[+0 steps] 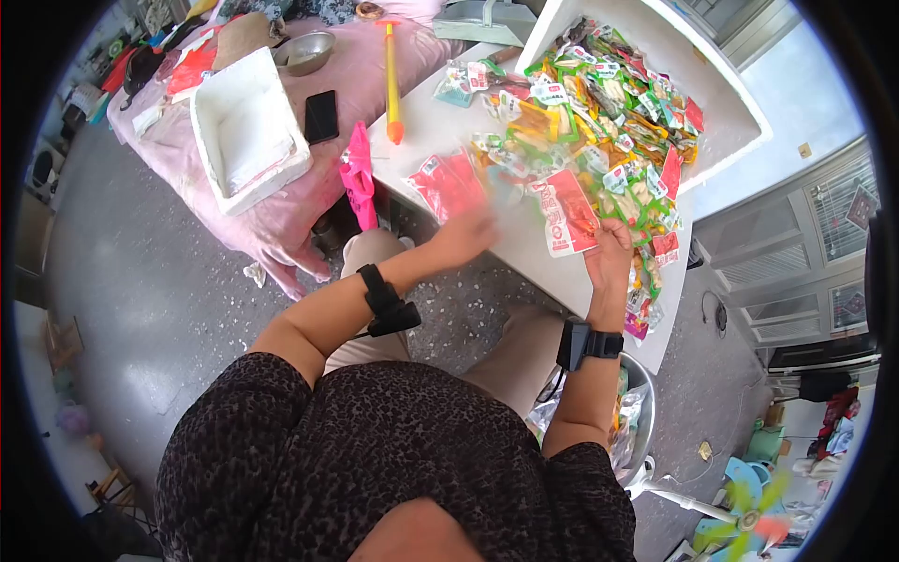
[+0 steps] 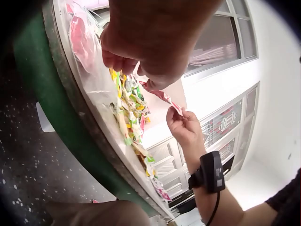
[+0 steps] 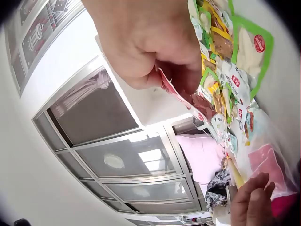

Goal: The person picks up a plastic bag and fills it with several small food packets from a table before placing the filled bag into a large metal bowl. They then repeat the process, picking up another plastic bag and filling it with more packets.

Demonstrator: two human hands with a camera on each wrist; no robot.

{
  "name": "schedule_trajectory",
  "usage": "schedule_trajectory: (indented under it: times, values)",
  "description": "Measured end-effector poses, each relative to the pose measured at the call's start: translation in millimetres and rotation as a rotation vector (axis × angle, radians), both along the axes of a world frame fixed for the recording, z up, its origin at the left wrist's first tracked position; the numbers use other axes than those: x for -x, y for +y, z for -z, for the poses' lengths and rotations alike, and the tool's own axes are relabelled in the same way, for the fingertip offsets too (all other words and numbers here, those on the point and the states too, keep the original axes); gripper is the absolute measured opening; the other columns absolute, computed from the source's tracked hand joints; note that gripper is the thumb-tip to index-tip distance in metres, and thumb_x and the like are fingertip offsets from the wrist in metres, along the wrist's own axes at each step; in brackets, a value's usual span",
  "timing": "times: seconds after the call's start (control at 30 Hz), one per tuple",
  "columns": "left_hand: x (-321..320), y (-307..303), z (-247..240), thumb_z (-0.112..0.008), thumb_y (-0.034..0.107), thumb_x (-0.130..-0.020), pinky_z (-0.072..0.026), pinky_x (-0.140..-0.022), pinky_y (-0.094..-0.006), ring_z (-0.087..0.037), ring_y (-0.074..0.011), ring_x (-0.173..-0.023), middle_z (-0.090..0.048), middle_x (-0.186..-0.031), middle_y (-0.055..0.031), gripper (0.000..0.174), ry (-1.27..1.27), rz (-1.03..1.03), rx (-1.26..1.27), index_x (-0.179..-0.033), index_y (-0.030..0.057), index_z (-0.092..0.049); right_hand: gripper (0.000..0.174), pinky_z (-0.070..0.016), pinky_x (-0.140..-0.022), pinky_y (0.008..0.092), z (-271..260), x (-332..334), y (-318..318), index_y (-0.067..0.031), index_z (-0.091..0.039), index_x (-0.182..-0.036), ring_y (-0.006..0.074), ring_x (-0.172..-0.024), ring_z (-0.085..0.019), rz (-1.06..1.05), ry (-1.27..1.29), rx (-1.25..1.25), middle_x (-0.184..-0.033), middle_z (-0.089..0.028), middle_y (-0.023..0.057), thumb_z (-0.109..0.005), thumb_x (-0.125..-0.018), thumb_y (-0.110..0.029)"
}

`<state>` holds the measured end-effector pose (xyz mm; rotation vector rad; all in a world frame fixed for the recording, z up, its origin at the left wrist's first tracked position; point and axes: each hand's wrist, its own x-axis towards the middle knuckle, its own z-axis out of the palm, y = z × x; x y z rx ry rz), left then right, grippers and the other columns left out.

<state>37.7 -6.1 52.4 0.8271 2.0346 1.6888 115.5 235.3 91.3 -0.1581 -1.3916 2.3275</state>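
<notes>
My right hand point(image 1: 611, 245) pinches a red-and-white packet point(image 1: 564, 211) by its edge, above the pile of snack packets point(image 1: 599, 122). In the right wrist view, the thumb and fingers of that hand point(image 3: 155, 47) hold the packet point(image 3: 181, 96). Blurred in the head view, my left hand point(image 1: 465, 236) is beside a clear bag with red packets point(image 1: 440, 183) at the table's near edge. Its fingers hang loosely bent in the right wrist view point(image 3: 254, 202), apart from the held packet. Whether it touches the clear bag is not visible.
A large white foam box point(image 1: 721, 89) tips toward the table behind the pile. On the pink cloth point(image 1: 169, 140) at left lie a white foam tray point(image 1: 245, 131) and a black phone point(image 1: 321, 116). A metal basin point(image 1: 639, 412) with packets stands by my right forearm.
</notes>
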Motion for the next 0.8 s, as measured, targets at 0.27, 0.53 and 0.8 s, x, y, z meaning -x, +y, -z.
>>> schedule_trajectory:
  times: [0.27,0.53,0.8]
  values:
    - [-18,-15,-14,-0.047,0.036,-0.08,-0.044,-0.068,-0.0327,-0.053,-0.017,-0.077,-0.054,-0.087,-0.0052,0.029,-1.23,0.273,-0.285,-0.096,0.011,-0.047,0.011,-0.0406,-0.062,0.029,-32,-67,-109,-0.0033,-0.049,-0.073,0.0162,-0.067,-0.051,-0.246,-0.004,-1.189,-0.072,-0.052,0.0059,-0.048,-0.067,0.006]
    - [-33,-16,-10,-0.041,0.018,-0.081,-0.0421,-0.077,-0.0353,-0.052,-0.0179,-0.089,-0.053,-0.096,-0.0076,0.022,-1.088,0.167,-0.402,-0.101,0.0118,-0.045,0.02,-0.035,-0.082,0.0338,-11,-91,-127,-0.0046,-0.052,-0.09,0.0237,-0.086,-0.05,-0.076,0.099,-1.582,-0.087,-0.053,0.0098,-0.053,-0.07,-0.008]
    - [-36,-4,-16,-0.038,0.008,-0.08,-0.0396,-0.085,-0.0384,-0.049,-0.0223,-0.098,-0.049,-0.105,-0.0098,0.029,-1.035,0.267,-0.606,-0.109,0.0049,-0.04,0.034,-0.0455,-0.071,0.0314,29,-98,-99,-0.0057,-0.042,-0.109,0.0179,-0.086,-0.054,-0.232,-0.303,0.373,-0.101,-0.052,0.0088,-0.05,-0.08,-0.021]
